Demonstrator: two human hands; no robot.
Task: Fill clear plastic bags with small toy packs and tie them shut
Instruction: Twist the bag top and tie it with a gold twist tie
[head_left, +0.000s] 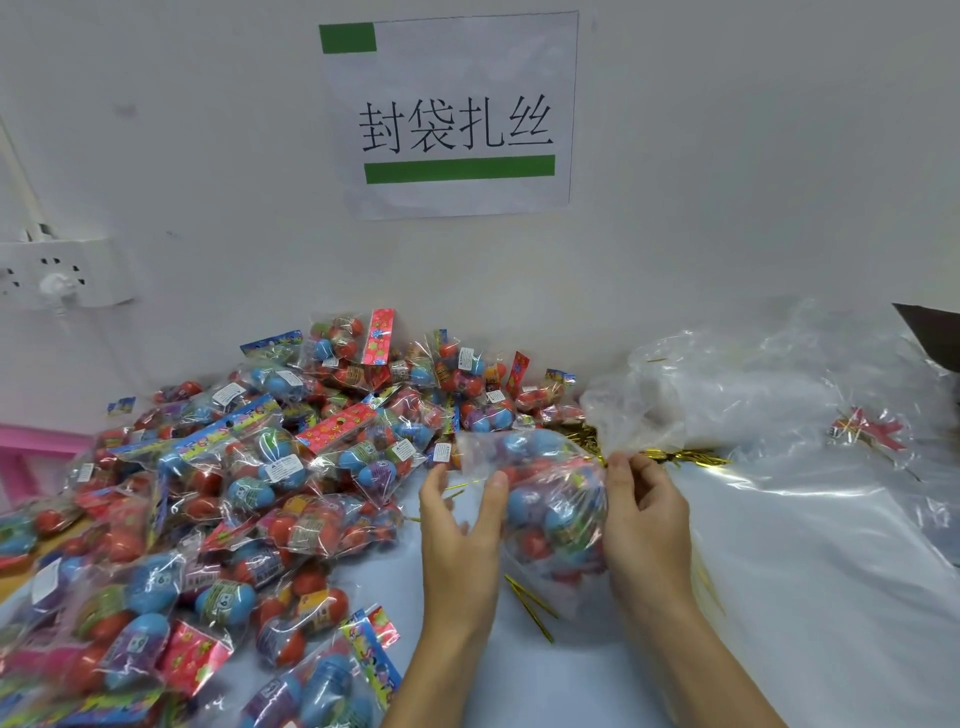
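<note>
White table, toy packs heaped left of frame. Centre: filled bag cradled by left hand, right hand pinching gold tie at neck; tying unfinished.

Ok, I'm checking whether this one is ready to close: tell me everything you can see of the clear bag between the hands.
The clear bag is thin, glossy, crinkled plastic, bulging with red and blue toy eggs. It lies on the white table, its gathered neck pointing up and right. The right hand pinches that neck, where a gold twist tie shows. The left hand rests against its left side, fingers relaxed.
</note>
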